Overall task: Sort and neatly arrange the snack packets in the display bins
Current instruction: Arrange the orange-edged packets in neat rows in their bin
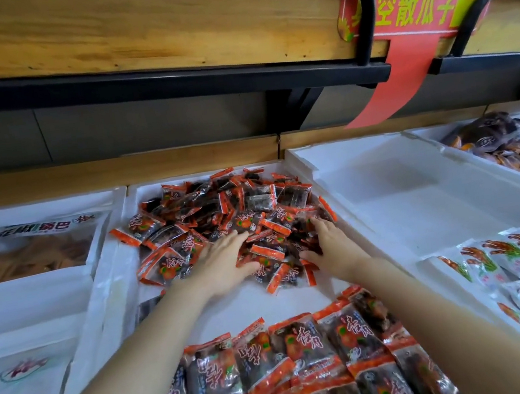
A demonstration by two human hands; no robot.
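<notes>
In the head view, the small snack packets (pixel 220 212) are heaped loosely at the far end of the middle bin (pixel 144 193), while a nearer row of larger packets (pixel 307 353) is already laid overlapping, so the task is judged part done. The left hand (pixel 224 262) and right hand (pixel 332 246) are laid flat, fingers extended, on the heap's near edge, nothing gripped. Room is left on the bare floor strip (pixel 254 308) between heap and row; bin walls stand close on either side.
</notes>
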